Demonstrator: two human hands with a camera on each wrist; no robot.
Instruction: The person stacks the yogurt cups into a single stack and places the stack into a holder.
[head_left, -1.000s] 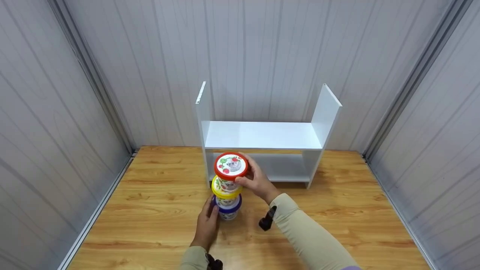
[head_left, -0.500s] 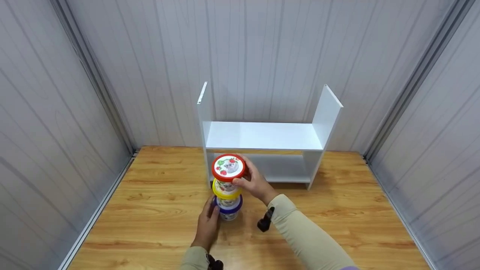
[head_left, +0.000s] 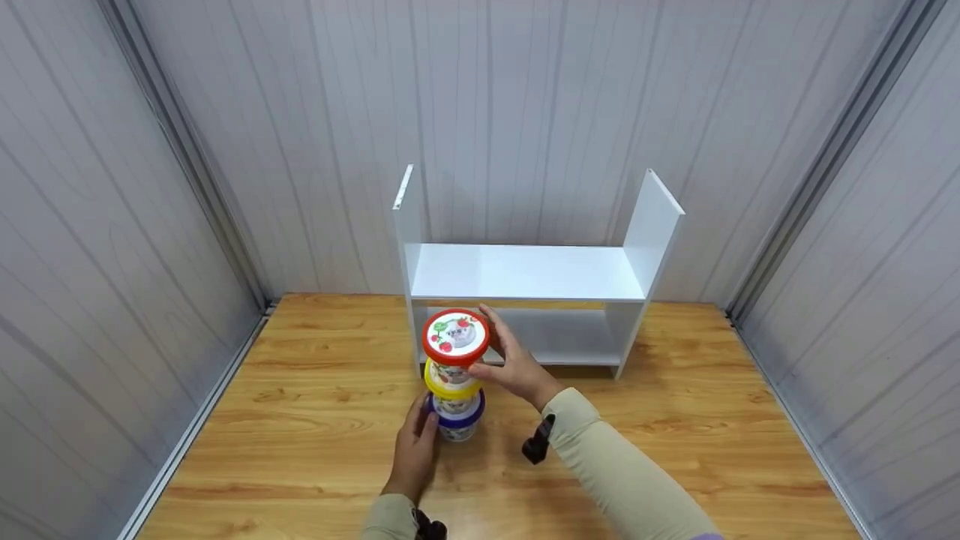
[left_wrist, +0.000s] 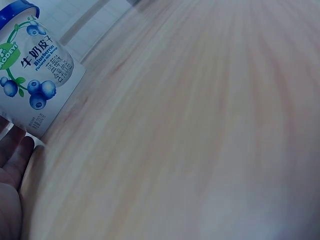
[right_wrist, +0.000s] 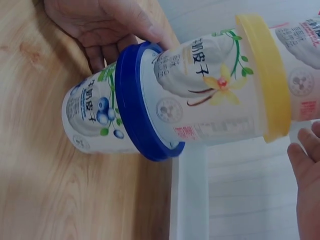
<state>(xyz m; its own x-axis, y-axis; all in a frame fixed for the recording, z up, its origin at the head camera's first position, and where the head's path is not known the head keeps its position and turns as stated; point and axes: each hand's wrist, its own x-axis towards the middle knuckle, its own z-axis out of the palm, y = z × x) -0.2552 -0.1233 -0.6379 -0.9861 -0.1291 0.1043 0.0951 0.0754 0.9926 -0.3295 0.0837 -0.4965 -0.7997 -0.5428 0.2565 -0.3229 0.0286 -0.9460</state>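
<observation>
Three lidded paper tubs stand stacked on the wooden surface. At the bottom is the blue-lidded tub, with blueberries printed on its side in both wrist views. On it sits the yellow-lidded tub, printed with a vanilla flower. The red-lidded tub tops the stack. My left hand holds the blue-lidded tub from the left, thumb near its lid and fingers behind it. Beside the red-lidded tub, my right hand has its thumb and fingers spread loosely around the right side, with a slight gap.
Just behind the stack stands a white two-level shelf with upright side panels. The wooden tabletop extends to both sides. Pale panel walls enclose the back and sides.
The red-lidded tub has shifted slightly left and now lines up better over the yellow-lidded one. My right fingers have loosened from it. My left hand stays at the blue-lidded tub.
</observation>
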